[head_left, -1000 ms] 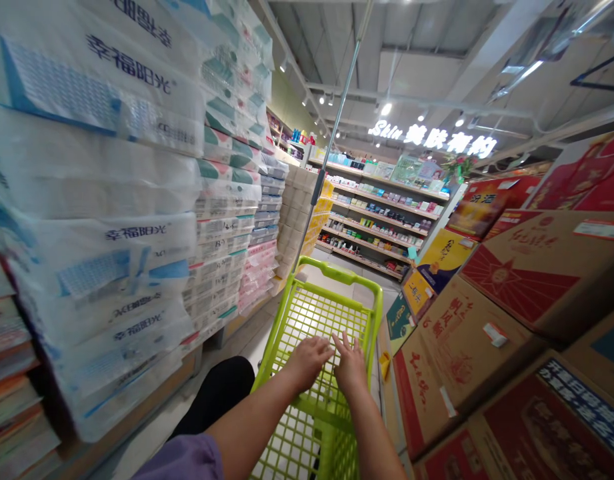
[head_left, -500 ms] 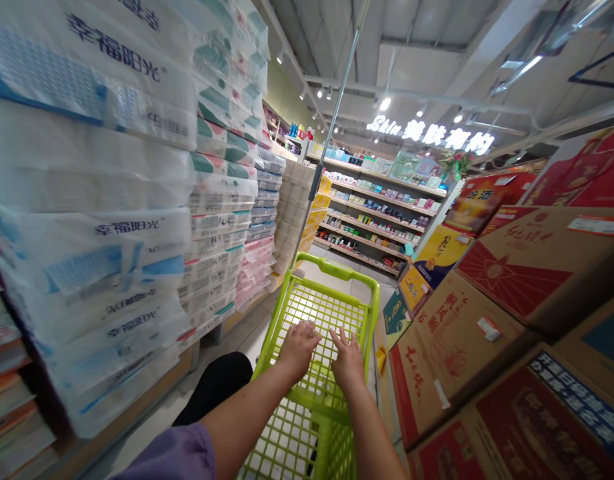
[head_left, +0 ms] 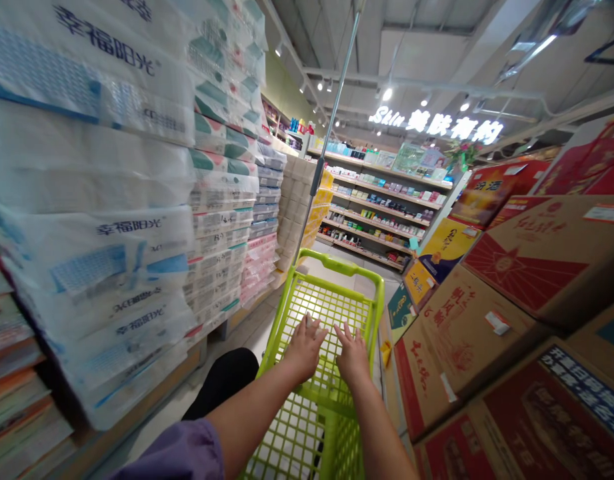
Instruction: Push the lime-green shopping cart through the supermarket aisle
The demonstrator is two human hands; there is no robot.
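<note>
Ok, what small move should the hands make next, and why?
Probably reach forward to the far rim of the green shopping cart: the left hand and right hand appear open and empty over the cart, and that rim lies just ahead of them.

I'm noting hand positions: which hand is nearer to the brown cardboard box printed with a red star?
Right. The right hand is over the lime-green plastic shopping cart, left of the red-star box; the left hand is also over the cart, farther left.
</note>
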